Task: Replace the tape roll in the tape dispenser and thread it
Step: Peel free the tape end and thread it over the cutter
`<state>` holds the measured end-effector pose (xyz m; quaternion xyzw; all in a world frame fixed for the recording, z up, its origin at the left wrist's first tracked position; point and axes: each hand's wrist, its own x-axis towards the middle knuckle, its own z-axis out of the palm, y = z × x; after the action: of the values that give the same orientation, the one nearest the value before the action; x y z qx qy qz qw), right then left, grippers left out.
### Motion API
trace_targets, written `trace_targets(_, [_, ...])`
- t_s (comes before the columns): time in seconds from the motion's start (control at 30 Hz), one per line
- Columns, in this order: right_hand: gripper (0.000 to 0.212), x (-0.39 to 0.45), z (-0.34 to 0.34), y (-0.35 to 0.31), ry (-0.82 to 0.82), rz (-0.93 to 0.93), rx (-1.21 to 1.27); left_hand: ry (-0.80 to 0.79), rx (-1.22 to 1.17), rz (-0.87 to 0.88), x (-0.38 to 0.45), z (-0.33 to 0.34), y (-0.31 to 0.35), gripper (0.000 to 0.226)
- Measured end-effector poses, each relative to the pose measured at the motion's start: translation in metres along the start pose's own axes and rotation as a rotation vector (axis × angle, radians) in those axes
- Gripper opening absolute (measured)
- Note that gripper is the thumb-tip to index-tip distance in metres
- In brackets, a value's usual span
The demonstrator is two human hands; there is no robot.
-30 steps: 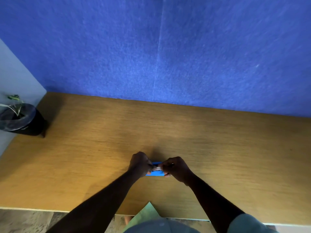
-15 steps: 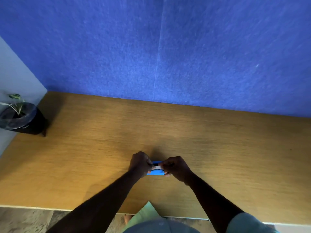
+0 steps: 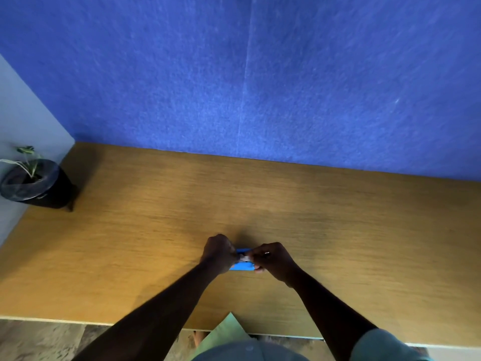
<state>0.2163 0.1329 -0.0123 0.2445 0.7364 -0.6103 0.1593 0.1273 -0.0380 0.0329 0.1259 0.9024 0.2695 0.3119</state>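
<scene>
Left hand: my left hand [image 3: 218, 252] is curled into a loose fist at the left end of the tape dispenser [image 3: 242, 267], fingers closed on it and on the whitish bit at its top.
Right hand: my right hand [image 3: 273, 260] meets it from the other side, fingertips [image 3: 251, 255] pinched on the same whitish strip; I see a thin pale glint on one finger, too small for me to name.
Tape: the pale patch [image 3: 244, 257] between my two hands looks like tape or the roll's edge; I cannot tell which, nor whether it is threaded.
Tape dispenser: small, bright blue, mostly hidden by my hands, sitting low over the wooden table [image 3: 364, 230] near its front edge; I cannot tell if it rests on the wood or is lifted just off it.
Forearms: both reach in from the bottom of the view and converge on the dispenser.
Table: broad, tan, wood-grained.
Backdrop: a blue felt wall panel [image 3: 286, 87] stands along the table's far edge.
Far left: a dark pot with a small green plant [image 3: 33, 183] sits by the table's left corner, well apart from my hands.
</scene>
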Motion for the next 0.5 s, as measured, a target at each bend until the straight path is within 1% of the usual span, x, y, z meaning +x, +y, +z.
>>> trace_targets(0.2, [0.018,-0.0030,0.0006,-0.0032,0.000,0.003,0.005,0.026,-0.028,-0.024,0.0003,0.0028,-0.0028,0.023])
trace_targets(0.33, [0.020,-0.0042,0.0022,-0.0052,0.013,0.007,-0.006,0.031,-0.050,-0.032,0.0011,0.0047,-0.0047,0.021])
trace_targets(0.5, [0.017,-0.0058,0.0043,-0.0048,0.048,0.019,-0.020,0.046,-0.104,-0.037,-0.0004,0.0089,-0.0058,0.018])
